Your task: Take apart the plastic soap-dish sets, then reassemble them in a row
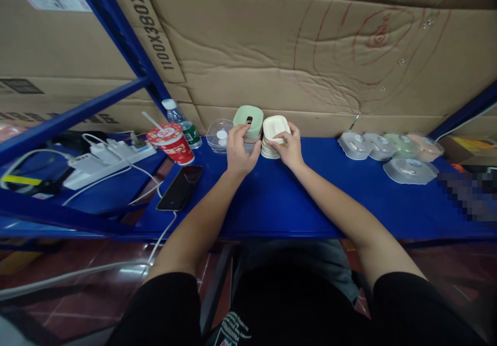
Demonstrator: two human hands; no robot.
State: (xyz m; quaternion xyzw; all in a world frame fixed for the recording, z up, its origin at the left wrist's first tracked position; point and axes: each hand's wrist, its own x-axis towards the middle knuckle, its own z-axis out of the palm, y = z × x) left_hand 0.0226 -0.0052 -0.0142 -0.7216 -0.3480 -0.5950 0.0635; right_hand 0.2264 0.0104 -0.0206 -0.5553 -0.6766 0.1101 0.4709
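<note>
In the head view, the work stands near the far edge of the blue table [291, 206], close to the cardboard wall [240, 56]. The right hand [288, 141] has its thumb and fingers closed on the near right side of a cream lid [275, 123], which is over the stack of cream lids [270, 152]. Whether this lid is fully lifted, I cannot tell. The green box [248, 113] lies just to the left of the lid, so the left hand [243, 152] is nearer to it. The fingers of this hand curve at the box's front, thumb apart; if they truly grip, I cannot tell. The lid is almost square (so no long axis can be given). Left of the box is a clear tub [215, 138]; toward the table's left edge are a red cup [176, 148] and a phone [179, 188].
</note>
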